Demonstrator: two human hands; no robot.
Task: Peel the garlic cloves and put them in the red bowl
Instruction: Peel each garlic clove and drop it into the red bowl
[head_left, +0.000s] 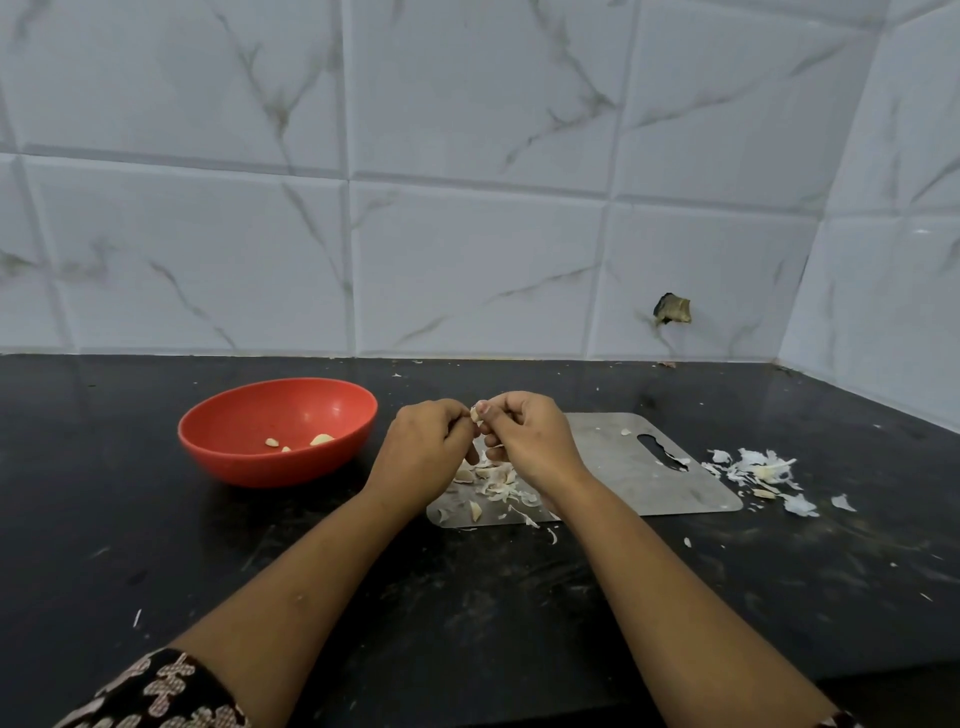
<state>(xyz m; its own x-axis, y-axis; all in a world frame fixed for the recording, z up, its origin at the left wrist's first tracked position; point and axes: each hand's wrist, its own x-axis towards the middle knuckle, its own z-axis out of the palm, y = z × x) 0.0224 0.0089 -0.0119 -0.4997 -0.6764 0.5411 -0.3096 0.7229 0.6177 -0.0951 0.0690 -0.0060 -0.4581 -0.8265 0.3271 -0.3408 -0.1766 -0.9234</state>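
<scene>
My left hand and my right hand meet above the steel cutting board, and both pinch one small garlic clove between their fingertips. Beneath the hands, loose cloves and papery skins lie on the board's left part. To the left on the counter stands the red bowl, with a few peeled cloves on its bottom.
A heap of white garlic skins lies on the black counter right of the board. Small skin scraps are scattered around. The tiled wall rises behind, and a side wall closes the right corner.
</scene>
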